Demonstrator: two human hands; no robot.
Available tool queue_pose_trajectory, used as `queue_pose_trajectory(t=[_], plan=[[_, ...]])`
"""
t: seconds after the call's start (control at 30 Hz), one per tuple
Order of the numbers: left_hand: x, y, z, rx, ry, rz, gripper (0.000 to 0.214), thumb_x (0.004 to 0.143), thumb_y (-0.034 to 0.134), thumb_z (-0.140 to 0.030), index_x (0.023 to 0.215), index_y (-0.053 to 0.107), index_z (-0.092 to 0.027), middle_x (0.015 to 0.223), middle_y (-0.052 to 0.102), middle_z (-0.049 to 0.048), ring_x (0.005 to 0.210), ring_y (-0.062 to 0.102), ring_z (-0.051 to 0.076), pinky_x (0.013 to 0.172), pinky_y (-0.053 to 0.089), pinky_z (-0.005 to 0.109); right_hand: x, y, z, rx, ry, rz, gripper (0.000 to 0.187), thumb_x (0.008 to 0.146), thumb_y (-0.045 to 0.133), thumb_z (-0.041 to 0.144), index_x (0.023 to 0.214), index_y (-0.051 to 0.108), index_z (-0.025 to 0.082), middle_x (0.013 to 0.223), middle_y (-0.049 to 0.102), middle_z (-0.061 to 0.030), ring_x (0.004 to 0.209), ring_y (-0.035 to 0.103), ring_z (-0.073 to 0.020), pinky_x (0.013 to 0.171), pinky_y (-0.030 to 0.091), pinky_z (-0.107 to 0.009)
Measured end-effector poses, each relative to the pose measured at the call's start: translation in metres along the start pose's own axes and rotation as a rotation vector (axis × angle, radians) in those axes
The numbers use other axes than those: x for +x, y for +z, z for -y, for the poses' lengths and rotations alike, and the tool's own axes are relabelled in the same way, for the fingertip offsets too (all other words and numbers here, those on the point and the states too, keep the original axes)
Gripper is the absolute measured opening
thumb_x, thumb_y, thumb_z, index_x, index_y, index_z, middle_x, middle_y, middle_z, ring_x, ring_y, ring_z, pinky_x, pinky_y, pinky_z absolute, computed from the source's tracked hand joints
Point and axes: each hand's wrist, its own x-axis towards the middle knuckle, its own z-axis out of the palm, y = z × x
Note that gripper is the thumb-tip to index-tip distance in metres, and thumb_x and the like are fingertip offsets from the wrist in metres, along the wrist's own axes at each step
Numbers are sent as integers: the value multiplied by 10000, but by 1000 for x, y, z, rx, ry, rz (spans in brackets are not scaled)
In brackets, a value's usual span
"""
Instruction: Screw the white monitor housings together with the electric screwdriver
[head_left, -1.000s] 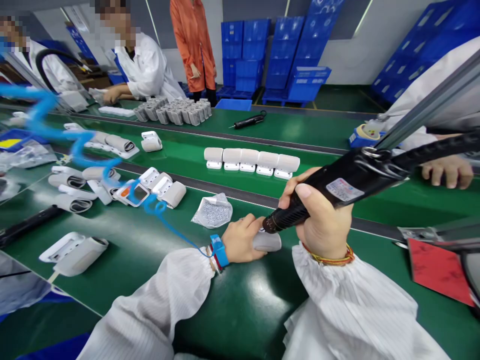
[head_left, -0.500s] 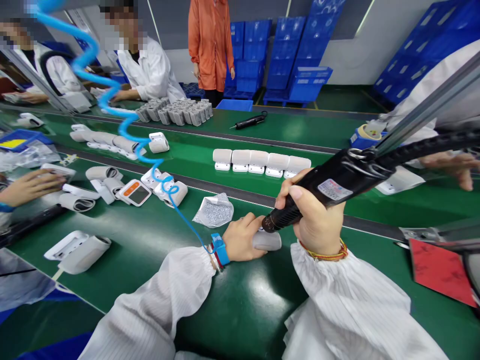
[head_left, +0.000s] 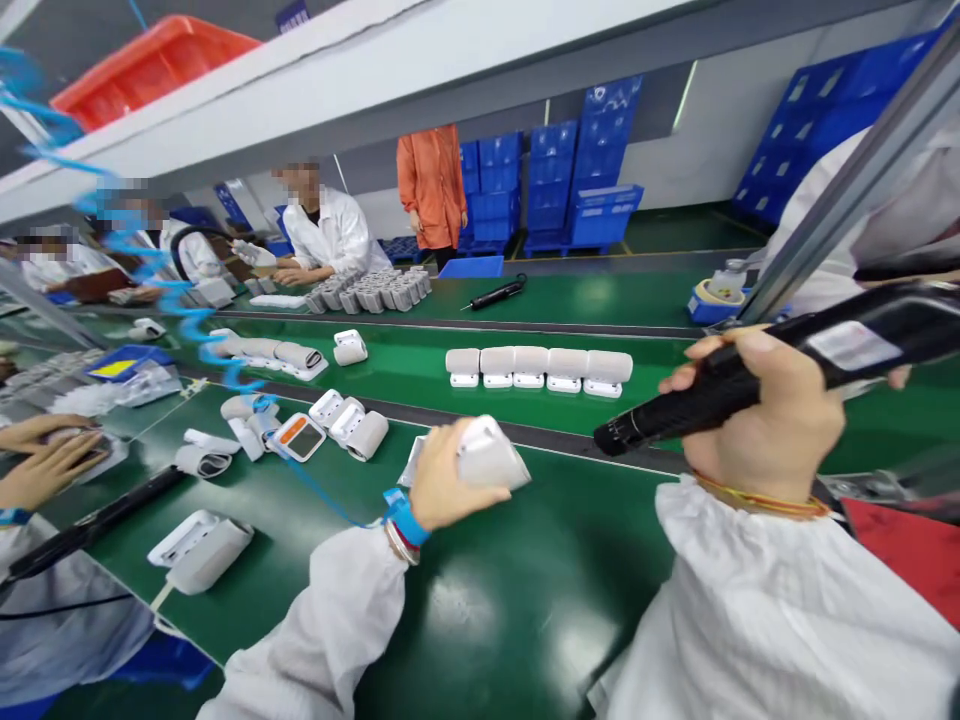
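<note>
My left hand (head_left: 437,478) is wrapped round a white wrist blood pressure monitor (head_left: 491,455) with a rolled grey cuff, held up off the green bench (head_left: 517,590). In my right hand (head_left: 772,425) is a black electric screwdriver (head_left: 664,412), its tip pointing left and apart from the monitor. Behind my left hand, a clear bag (head_left: 410,462), mostly hidden, lies on the bench. Several more monitors (head_left: 349,425) lie to the left, one showing its screen and orange buttons (head_left: 300,437). A blue coiled cord (head_left: 202,330) runs towards the blue band on my left wrist.
Several monitors (head_left: 536,365) stand in a row on the green conveyor (head_left: 405,385). At the left edge, a co-worker's hands (head_left: 49,460) rest on a device near another screwdriver (head_left: 112,515). A metal post (head_left: 847,180) slants at right; a white shelf beam (head_left: 337,80) crosses above.
My left hand has lifted the monitor off the bench and tilted it. The screwdriver has moved right, away from the monitor. My view has tilted up, showing the shelf beam.
</note>
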Motion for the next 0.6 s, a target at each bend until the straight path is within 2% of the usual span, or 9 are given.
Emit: queue_pose_trajectory(t=[0.1, 0.13, 0.2, 0.27, 0.3, 0.37, 0.47, 0.53, 0.6], plan=[[37, -25, 29, -208, -217, -110, 721, 582, 824, -433, 1205, 541, -204, 1177, 609, 79, 1070, 574, 272, 908, 465, 388, 11, -5, -24, -124, -64, -37, 216, 579, 711, 312, 607, 555, 166, 552, 565, 11, 382, 490, -112, 374, 382, -259], [53, -30, 41, -284, -315, -114, 665, 572, 833, -404, 1143, 574, -181, 1098, 641, 67, 1005, 601, 251, 856, 484, 355, 13, -6, -34, -155, -56, -36, 221, 577, 726, 302, 610, 565, 154, 550, 567, 9, 386, 494, -111, 379, 384, -258], [84, -37, 63, -413, -589, -83, 481, 567, 851, -341, 946, 633, -140, 813, 660, 23, 775, 621, 193, 687, 492, 287, 15, -8, -52, -207, -13, -25, 237, 579, 742, 304, 637, 575, 147, 553, 575, 12, 397, 501, -111, 393, 398, -259], [113, -37, 82, -446, -728, -71, 314, 662, 809, -334, 787, 627, -111, 589, 566, -10, 574, 551, 138, 543, 444, 251, 16, -10, -65, -258, 30, -3, 244, 599, 740, 320, 676, 581, 152, 534, 568, 22, 410, 506, -115, 414, 415, -263], [126, -34, 88, -450, -769, -76, 285, 719, 774, -337, 752, 617, -102, 545, 528, -18, 524, 515, 118, 507, 425, 242, 16, -11, -69, -283, 44, 8, 244, 608, 738, 325, 692, 584, 155, 522, 562, 26, 417, 510, -118, 428, 424, -266], [147, -25, 98, -456, -815, -107, 270, 823, 694, -344, 804, 617, -85, 607, 556, -1, 537, 522, 107, 512, 449, 240, 16, -12, -74, -315, 54, 23, 248, 611, 743, 323, 714, 590, 157, 518, 564, 27, 430, 519, -122, 453, 444, -273], [167, -9, 103, -466, -851, -176, 286, 916, 594, -348, 1077, 599, -112, 982, 638, 66, 810, 628, 153, 705, 553, 318, 15, -14, -77, -345, 56, 24, 251, 609, 745, 324, 721, 590, 162, 537, 576, 30, 438, 524, -119, 464, 452, -276], [172, -2, 102, -456, -837, -222, 318, 935, 564, -351, 1181, 564, -150, 1150, 602, 82, 962, 623, 190, 809, 558, 385, 15, -15, -79, -360, 58, 28, 247, 617, 739, 334, 708, 587, 162, 545, 577, 30, 438, 522, -115, 462, 447, -274], [168, -2, 98, -426, -789, -274, 317, 918, 593, -326, 1175, 568, -143, 1145, 607, 84, 963, 622, 192, 818, 549, 382, 15, -15, -80, -371, 60, 41, 245, 625, 735, 341, 705, 593, 157, 538, 573, 28, 439, 522, -115, 464, 444, -274]])
